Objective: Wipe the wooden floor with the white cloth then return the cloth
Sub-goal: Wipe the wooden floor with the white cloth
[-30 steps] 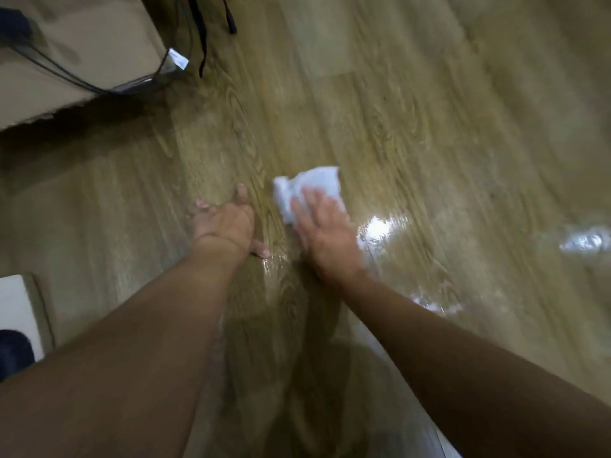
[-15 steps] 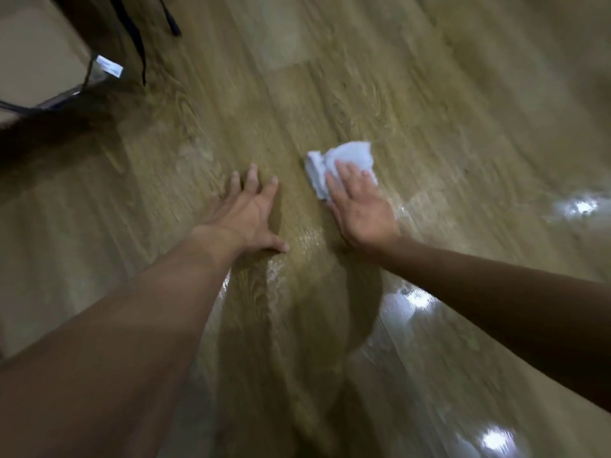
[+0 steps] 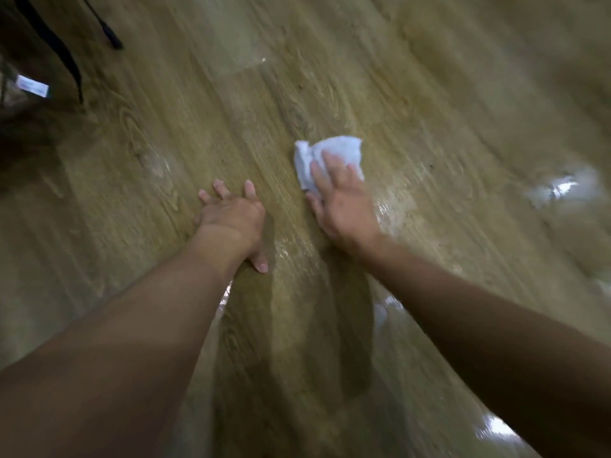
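A crumpled white cloth [image 3: 330,157] lies on the wooden floor [image 3: 429,94] near the middle of the view. My right hand [image 3: 344,203] presses flat on the cloth's near half, fingers spread over it. My left hand [image 3: 231,216] rests flat on the bare floor just left of it, fingers apart and holding nothing. Wet, shiny streaks show on the planks beside my right wrist.
Black cords [image 3: 59,51] hang down at the top left, with a white tag [image 3: 32,85] beside them and a dark shadowed area below. Bright light reflections [image 3: 558,188] glare off the floor at the right.
My right hand has slid the cloth over the floor, ending further from my left hand. The left hand stays planted on the floor. The view has swung, so the cords sit elsewhere.
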Tool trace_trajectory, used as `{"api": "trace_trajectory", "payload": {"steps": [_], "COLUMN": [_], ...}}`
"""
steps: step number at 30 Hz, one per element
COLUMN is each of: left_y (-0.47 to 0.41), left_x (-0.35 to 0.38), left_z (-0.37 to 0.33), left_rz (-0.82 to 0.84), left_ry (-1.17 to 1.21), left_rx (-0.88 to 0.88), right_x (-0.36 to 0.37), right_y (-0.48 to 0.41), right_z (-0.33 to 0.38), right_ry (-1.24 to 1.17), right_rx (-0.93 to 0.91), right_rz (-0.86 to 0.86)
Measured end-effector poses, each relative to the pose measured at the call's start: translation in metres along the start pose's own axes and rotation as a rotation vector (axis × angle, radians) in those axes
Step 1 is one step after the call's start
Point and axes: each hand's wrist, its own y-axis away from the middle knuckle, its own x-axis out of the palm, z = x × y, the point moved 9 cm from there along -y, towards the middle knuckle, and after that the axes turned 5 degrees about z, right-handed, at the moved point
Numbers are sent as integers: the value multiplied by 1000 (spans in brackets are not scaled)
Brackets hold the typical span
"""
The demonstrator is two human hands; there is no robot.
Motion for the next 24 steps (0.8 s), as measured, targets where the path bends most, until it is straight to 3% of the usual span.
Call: {"api": "trace_trajectory", "payload": {"steps": [2,4,9,12,16,20,22,24], "left_y": [-2,0,7,9,7,5,5,6], "left_x": [-1,-2,-5,-13,-3,-2,-3,-4], "left_z": [-8,-15,-60,-83,-99,-104,-105,-106], "left_rz": [1,1,-18,-54,-45,-34,-24,-27], "left_ry": [59,174,112,176,135,105,83,62], "left_rx": [-53,-76,189,266,201,149,139,129], "right_x": [0,-8,-38,-33,-26,-27,-40,-51], "right_y": [47,78,30,9,67,117,103,76], "right_z": [20,6,-115,-112,-57,-89,-138,-182], "right_ry": [-48,-66,13,33,9,-9,47,28], "right_rx": [-176,-236,177,321,39,-134,50,369], "right_rz": [25,68,-29,-10,-49,86,-22,-113]}}
